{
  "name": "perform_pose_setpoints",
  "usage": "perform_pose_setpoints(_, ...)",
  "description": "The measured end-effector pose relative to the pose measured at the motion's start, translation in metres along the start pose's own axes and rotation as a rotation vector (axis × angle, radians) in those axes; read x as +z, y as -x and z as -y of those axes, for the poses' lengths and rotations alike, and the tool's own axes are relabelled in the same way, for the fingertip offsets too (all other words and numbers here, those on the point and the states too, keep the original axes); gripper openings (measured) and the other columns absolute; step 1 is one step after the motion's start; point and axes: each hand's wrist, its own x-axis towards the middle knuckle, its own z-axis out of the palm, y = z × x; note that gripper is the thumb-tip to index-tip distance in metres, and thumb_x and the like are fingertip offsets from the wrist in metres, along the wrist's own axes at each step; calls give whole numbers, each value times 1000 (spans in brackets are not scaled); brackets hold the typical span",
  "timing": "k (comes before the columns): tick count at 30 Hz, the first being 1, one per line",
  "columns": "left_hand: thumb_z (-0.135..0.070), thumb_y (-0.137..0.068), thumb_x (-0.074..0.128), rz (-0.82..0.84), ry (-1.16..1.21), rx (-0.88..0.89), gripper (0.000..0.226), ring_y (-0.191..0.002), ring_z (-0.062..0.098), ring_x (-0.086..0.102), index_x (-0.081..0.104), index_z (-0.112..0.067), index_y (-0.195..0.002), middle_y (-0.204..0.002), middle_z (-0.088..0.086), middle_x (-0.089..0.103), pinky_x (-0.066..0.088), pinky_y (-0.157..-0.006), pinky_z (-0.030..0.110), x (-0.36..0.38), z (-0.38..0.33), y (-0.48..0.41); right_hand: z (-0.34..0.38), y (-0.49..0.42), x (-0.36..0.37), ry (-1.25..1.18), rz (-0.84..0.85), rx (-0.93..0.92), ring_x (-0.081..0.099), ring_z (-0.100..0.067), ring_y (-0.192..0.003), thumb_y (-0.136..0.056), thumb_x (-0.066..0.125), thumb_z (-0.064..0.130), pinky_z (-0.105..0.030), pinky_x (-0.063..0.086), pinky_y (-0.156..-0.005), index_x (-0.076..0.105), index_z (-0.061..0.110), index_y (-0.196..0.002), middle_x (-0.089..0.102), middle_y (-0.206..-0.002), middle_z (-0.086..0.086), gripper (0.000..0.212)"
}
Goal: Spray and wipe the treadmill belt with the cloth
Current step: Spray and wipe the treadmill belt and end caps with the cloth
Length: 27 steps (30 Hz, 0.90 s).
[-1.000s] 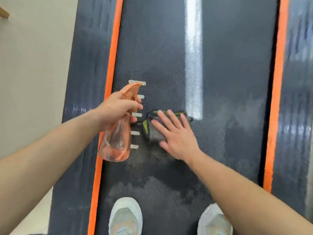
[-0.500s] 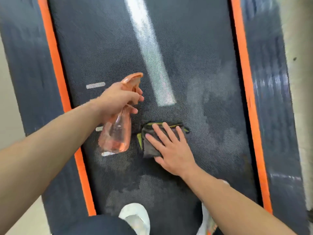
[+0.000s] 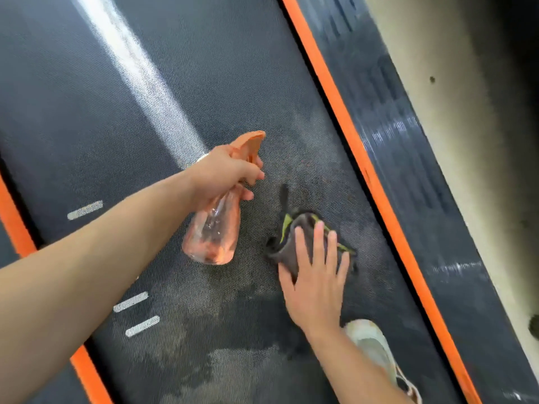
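Observation:
The dark textured treadmill belt [image 3: 122,118] runs diagonally across the view, with damp patches near its lower middle. My left hand [image 3: 224,173] grips the neck of a clear orange spray bottle [image 3: 213,231], held above the belt with its nozzle pointing up and to the right. My right hand [image 3: 316,275] presses flat, fingers straight, on a grey cloth with green edging [image 3: 294,234] lying on the belt, close to the right orange stripe. The cloth is bunched and partly hidden under my fingers.
Orange stripes [image 3: 370,182] border the belt on both sides, with dark ribbed side rails [image 3: 408,141] beyond. A pale floor [image 3: 466,97] lies to the right. My light-coloured shoe [image 3: 373,345] stands on the belt at lower right. White dash marks [image 3: 131,301] sit at the belt's left.
My right hand has slid the cloth to the right across the belt, toward the right orange stripe. The left hand with the bottle followed it rightward, and the view has tilted.

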Motion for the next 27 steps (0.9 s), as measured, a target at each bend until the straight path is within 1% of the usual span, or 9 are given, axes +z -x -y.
perform_pose_setpoints(2, -5, -64, 69, 18, -13, -10, 32, -82, 25, 60, 65, -9, -96, -102, 17, 64, 58, -56, 27, 16, -4, -2, -12, 33, 12, -1, 53, -83, 16, -37, -156, -89, 48, 59, -66, 23, -118, 23, 33, -161, 8, -171, -7, 81)
perform_pose_setpoints(5, 12, -82, 60, 15, -32, -16, 24, -68, 18, 57, 63, -5, -99, -98, 17, 62, 55, -51, 24, 32, -4, -6, -20, 24, 11, 33, 117, -123, 10, -37, -157, -90, 43, 62, -65, 16, -119, 20, 34, -162, 7, -171, -9, 80)
perform_pose_setpoints(8, 9, -84, 60, -3, -71, -58, 20, -58, 18, 58, 63, -6, -97, -98, 16, 64, 54, -50, 25, 39, -1, -5, -17, 24, 7, 44, 131, -125, 4, -36, -157, -92, 38, 64, -63, 10, -121, 13, 35, -162, 4, -172, -8, 80)
perform_pose_setpoints(12, -7, -62, 68, 6, -132, -120, 26, -52, 20, 62, 64, -11, -87, -94, 16, 66, 52, -66, 32, 46, 1, 1, -19, 25, 8, 42, 133, -113, 2, -34, -158, -92, 40, 64, -63, 7, -122, 10, 36, -162, 1, -172, -6, 81)
perform_pose_setpoints(16, -16, -55, 70, -10, -247, -133, 36, -57, 24, 69, 69, -11, -91, -105, 20, 78, 62, -80, 47, 51, -3, 1, -18, 27, 9, 37, 116, -113, 3, -35, -158, -92, 42, 64, -65, 11, -122, 14, 35, -162, 4, -172, -7, 81)
perform_pose_setpoints(18, -17, -55, 71, -38, -273, -136, 43, -62, 26, 72, 71, -6, -97, -106, 21, 78, 61, -87, 55, 52, -6, 2, -17, 27, 9, 32, 110, -120, 4, -35, -158, -93, 41, 64, -65, 12, -122, 11, 35, -162, 5, -172, -7, 81)
perform_pose_setpoints(21, -10, -73, 75, -118, -306, -112, 31, -57, 22, 72, 69, 1, -103, -90, 13, 74, 62, -78, 48, 55, -14, 3, -18, 26, 9, 28, 95, -118, 4, -36, -157, -94, 41, 63, -65, 12, -122, 11, 34, -162, 5, -172, -8, 80)
perform_pose_setpoints(24, -7, -73, 70, -150, -372, -105, 5, -54, 22, 68, 66, -8, -77, -71, 10, 71, 52, -71, 38, 59, -19, 8, -17, 27, 10, 7, 84, -122, 4, -35, -158, -93, 42, 63, -64, 13, -122, 10, 34, -161, 7, -172, -8, 81)
perform_pose_setpoints(27, -6, -73, 68, -162, -411, -108, 6, -56, 24, 68, 64, -8, -69, -65, 10, 71, 57, -74, 39, 63, -21, 13, -17, 26, 10, -12, 84, -124, 6, -35, -158, -92, 44, 63, -65, 14, -121, 13, 34, -162, 9, -172, -8, 81)
